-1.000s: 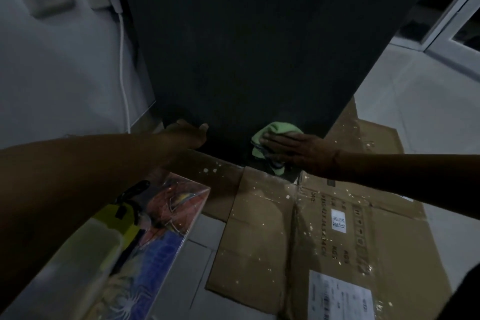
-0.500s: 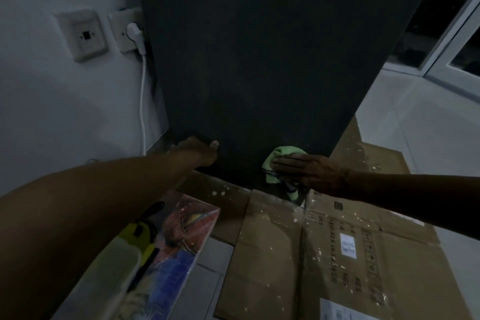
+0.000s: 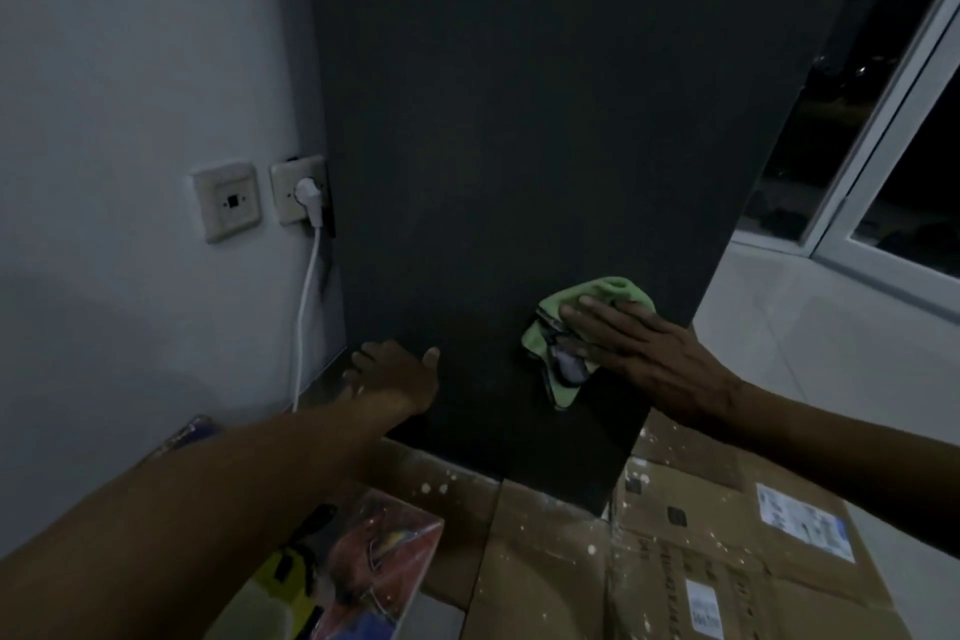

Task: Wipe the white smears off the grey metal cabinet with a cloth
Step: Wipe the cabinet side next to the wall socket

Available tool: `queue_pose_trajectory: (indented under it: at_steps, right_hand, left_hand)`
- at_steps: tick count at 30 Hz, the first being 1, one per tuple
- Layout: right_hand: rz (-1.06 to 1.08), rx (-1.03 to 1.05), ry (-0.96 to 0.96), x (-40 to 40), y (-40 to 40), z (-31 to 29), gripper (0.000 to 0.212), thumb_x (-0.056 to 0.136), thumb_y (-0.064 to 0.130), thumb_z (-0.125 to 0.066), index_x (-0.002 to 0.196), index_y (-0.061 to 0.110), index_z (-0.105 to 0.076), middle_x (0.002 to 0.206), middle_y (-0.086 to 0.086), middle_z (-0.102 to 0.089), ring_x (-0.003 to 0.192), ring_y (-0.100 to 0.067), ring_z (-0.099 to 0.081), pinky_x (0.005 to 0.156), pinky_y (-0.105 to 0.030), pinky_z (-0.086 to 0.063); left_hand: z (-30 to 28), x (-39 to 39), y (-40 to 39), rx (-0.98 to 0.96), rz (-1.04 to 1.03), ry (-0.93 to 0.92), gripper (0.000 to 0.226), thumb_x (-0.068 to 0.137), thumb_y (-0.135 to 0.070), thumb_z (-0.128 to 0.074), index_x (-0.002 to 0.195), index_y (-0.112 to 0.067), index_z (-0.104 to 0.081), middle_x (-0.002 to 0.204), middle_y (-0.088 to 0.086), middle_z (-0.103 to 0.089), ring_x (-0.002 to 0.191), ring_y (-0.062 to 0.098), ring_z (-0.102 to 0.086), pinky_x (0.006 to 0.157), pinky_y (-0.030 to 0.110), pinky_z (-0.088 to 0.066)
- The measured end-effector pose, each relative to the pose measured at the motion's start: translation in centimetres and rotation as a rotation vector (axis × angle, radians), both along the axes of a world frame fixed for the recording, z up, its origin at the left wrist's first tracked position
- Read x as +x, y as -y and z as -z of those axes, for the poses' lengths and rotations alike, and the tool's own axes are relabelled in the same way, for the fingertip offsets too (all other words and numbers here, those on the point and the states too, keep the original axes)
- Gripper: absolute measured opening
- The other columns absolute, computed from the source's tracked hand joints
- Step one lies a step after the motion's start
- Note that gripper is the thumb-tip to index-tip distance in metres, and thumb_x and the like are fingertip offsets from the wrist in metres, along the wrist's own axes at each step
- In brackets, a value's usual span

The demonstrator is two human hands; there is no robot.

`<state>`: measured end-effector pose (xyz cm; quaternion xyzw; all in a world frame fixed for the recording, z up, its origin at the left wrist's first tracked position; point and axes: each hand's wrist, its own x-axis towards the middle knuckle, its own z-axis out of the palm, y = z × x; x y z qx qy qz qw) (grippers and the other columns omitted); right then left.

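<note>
Nearest the camera, below and in front of the tall dark grey metal cabinet (image 3: 519, 146), flattened brown cardboard sheets speckled with white paint (image 3: 675, 561) cover the floor, and the cabinet's base stands on them. Left of the cardboard, in front of the cabinet's left corner, lies a glossy colourful package (image 3: 379, 566) with a yellow and black object (image 3: 291, 572) just beside it; what that object is cannot be told. The left hand (image 3: 395, 374) rests on the cabinet's lower left corner, its grip open with the thumb laid on the front face and the fingers reaching round the edge. The right hand (image 3: 644, 353) presses a crumpled light green cloth (image 3: 571, 333) flat against the cabinet's lower right front, fingers straight, the grip open. The cloth shows dark soiled patches at its lower part. Beyond, left of the cabinet, a white plug and cord (image 3: 306, 244) hang from a white wall socket (image 3: 296, 187), beside a white wall plate (image 3: 228, 203). Right of the cabinet is a white-framed glass door (image 3: 883, 172).
</note>
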<state>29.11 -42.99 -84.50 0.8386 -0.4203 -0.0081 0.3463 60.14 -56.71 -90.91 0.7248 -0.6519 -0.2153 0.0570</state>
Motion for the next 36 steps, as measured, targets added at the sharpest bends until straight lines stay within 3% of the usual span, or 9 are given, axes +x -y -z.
queue_pose_trajectory:
  at_steps: [6, 11, 14, 18, 24, 29, 33, 36]
  right_hand:
    - [0.100, -0.241, 0.133, 1.8, 2.9, -6.2, 0.073, 0.101, 0.020, -0.046, 0.169, 0.024, -0.020, 0.178, -0.007, -0.006, 0.164, -0.030, -0.005, 0.132, -0.047, -0.001]
    - [0.106, -0.419, 0.280, 3.6, 4.4, -7.6, 0.076, 0.098, 0.017, -0.051, 0.169, 0.024, -0.022, 0.178, -0.008, -0.006, 0.164, -0.031, -0.005, 0.131, -0.048, 0.003]
    - [0.120, -0.437, 0.276, 4.0, 4.1, -6.0, 0.077, 0.097, 0.020, -0.053, 0.168, 0.028, -0.023, 0.178, -0.007, -0.008, 0.164, -0.029, -0.006, 0.130, -0.046, 0.003]
    - [0.112, -0.299, 0.180, 2.9, 3.1, -3.5, 0.081, 0.097, 0.022, -0.059, 0.168, 0.032, -0.022, 0.178, -0.004, -0.009, 0.164, -0.027, -0.007, 0.130, -0.042, 0.003]
    - [0.117, -0.244, 0.101, 1.9, 3.2, -3.7, 0.101, 0.086, 0.020, -0.074, 0.169, 0.032, -0.017, 0.178, -0.004, -0.006, 0.164, -0.026, -0.005, 0.130, -0.040, 0.007]
    - [0.123, -0.368, 0.151, 3.0, 4.4, -6.4, 0.086, 0.098, 0.023, -0.064, 0.170, 0.025, -0.016, 0.178, -0.009, -0.003, 0.164, -0.028, -0.005, 0.132, -0.044, -0.004]
    - [0.103, -0.420, 0.192, 3.7, 4.6, -7.5, 0.067, 0.105, 0.026, -0.042, 0.169, 0.024, -0.022, 0.177, -0.010, -0.007, 0.164, -0.028, -0.007, 0.132, -0.046, -0.004]
    - [0.099, -0.412, 0.247, 4.1, 4.3, -5.9, 0.065, 0.107, 0.027, -0.047, 0.168, 0.024, -0.024, 0.177, -0.011, -0.009, 0.164, -0.031, -0.008, 0.132, -0.050, -0.010]
  left_hand:
    - [-1.3, 1.5, -0.5, -0.290, -0.118, -0.192, 0.073, 0.108, -0.054, -0.039, 0.156, 0.000, -0.031, 0.169, 0.024, -0.019, 0.155, 0.041, -0.023, 0.125, 0.052, -0.022]
    - [-1.7, 1.9, -0.4, -0.633, 0.002, -0.367, 0.064, 0.107, -0.046, -0.045, 0.156, -0.006, -0.036, 0.171, 0.019, -0.016, 0.156, 0.036, -0.019, 0.127, 0.050, -0.016]
    - [-1.5, 1.4, -0.5, -0.735, 0.030, -0.393, 0.061, 0.105, -0.044, -0.048, 0.153, -0.006, -0.040, 0.170, 0.017, -0.021, 0.155, 0.034, -0.024, 0.126, 0.051, -0.020]
    - [-1.7, 0.3, -1.4, -0.879, 0.094, -0.380, 0.053, 0.107, -0.039, -0.046, 0.145, -0.003, -0.048, 0.165, 0.022, -0.032, 0.145, 0.038, -0.040, 0.119, 0.055, -0.032]
    - [-3.3, -1.2, -2.4, -0.944, 0.237, -0.384, 0.052, 0.105, -0.031, -0.056, 0.148, -0.005, -0.046, 0.168, 0.014, -0.028, 0.154, 0.032, -0.029, 0.120, 0.057, -0.026]
    - [-4.3, -2.1, -3.0, -0.951, 0.210, -0.458, 0.050, 0.104, -0.027, -0.059, 0.147, -0.003, -0.048, 0.166, 0.017, -0.030, 0.151, 0.035, -0.033, 0.119, 0.056, -0.026]
    - [-4.1, -2.2, -3.3, -0.964, 0.224, -0.495, 0.055, 0.104, -0.042, -0.043, 0.142, -0.004, -0.050, 0.161, 0.016, -0.036, 0.145, 0.033, -0.039, 0.115, 0.053, -0.031]
    - [-4.2, -2.1, -3.5, -1.015, 0.254, -0.500, 0.057, 0.102, -0.044, -0.037, 0.137, -0.003, -0.052, 0.152, 0.016, -0.044, 0.136, 0.034, -0.047, 0.109, 0.050, -0.035]
